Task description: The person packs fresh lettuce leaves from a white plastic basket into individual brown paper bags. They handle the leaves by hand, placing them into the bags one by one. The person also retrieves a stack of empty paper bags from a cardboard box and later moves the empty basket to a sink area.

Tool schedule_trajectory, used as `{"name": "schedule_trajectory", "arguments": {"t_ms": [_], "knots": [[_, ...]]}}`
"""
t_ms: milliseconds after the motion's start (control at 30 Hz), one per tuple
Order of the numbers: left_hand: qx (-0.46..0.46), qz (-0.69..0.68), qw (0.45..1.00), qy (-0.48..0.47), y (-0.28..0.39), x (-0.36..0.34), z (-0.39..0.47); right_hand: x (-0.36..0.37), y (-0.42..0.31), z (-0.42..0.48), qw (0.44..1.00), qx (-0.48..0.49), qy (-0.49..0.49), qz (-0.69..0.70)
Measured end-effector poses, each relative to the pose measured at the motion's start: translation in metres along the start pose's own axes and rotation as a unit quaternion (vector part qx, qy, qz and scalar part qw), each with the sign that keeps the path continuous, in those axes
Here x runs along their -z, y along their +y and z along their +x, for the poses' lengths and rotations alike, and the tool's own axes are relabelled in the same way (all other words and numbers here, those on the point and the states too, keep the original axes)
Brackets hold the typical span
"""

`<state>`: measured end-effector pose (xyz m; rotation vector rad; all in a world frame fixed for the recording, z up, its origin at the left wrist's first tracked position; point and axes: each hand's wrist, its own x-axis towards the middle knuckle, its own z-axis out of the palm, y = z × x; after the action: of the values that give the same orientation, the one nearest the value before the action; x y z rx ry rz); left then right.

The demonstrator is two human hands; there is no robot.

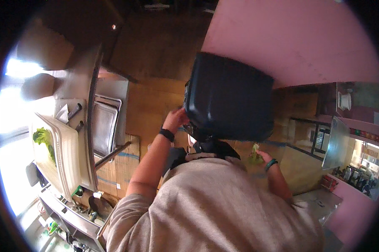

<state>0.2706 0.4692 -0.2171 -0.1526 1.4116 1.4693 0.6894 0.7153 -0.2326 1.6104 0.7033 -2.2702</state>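
A large black plastic bin (232, 97), tilted or with its lid raised, stands before me against the pink wall. My left hand (176, 120), with a black band on the wrist, has its fingers curled at the bin's left edge. Dark bag-like material (197, 134) shows just below that edge. Off to the right of the bin, my right hand (263, 157) pinches a wilted green lettuce leaf (255, 155), which hangs down from the fingers. The inside of the bin is hidden from me.
On the metal table (91, 132) at left sits a white plastic tub (68, 151) with lettuce (45, 141) inside, beside knives (75, 111). Metal trays (104, 126) stand on a lower shelf. Cardboard (158, 107) covers the floor. A pink wall (290, 37) rises beyond the bin.
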Motion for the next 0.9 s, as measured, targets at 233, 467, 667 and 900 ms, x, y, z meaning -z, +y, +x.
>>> {"name": "schedule_trajectory", "arguments": {"t_ms": [233,467,667,900], "knots": [[-0.108,-0.174,0.970,-0.134,0.086,-0.038,-0.027,0.016,-0.014,0.038,0.996,0.016,0.049,-0.077],[-0.133,-0.168,0.963,-0.164,0.111,-0.060,-0.032,-0.082,-0.084,0.084,0.985,0.137,0.099,0.017],[-0.132,-0.168,0.967,-0.138,0.115,-0.064,-0.034,-0.099,-0.091,0.114,0.972,0.109,0.103,-0.180],[-0.135,-0.188,0.963,-0.142,0.081,-0.049,-0.040,-0.219,-0.054,0.048,0.774,0.262,-0.191,-0.544]]}}
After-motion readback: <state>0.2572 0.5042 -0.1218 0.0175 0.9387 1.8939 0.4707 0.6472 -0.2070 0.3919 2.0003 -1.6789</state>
